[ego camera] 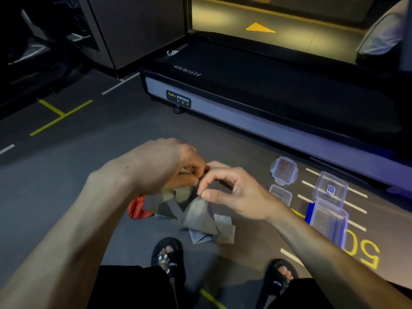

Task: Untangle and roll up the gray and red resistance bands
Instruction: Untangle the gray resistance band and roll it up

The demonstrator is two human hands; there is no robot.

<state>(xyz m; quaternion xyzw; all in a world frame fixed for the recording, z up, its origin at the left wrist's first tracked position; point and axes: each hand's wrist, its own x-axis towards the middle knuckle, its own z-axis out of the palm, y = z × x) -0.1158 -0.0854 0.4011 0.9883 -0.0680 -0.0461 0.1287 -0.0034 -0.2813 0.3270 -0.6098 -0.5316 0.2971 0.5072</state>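
Head view: both hands pinch the gray band (200,216) above the floor (66,186), the left hand (169,166) curled over its upper folds, the right hand (231,190) nipping an edge between thumb and forefinger. Its crumpled tail hangs down; the red band (138,207) hangs tangled under the left wrist. Clear plastic containers (330,208) lie by the treadmill (256,94).

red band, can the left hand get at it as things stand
Probably yes: the red band lies bare on the floor just below the left hand, nothing over it. But that hand now pinches the gray band and must release first.
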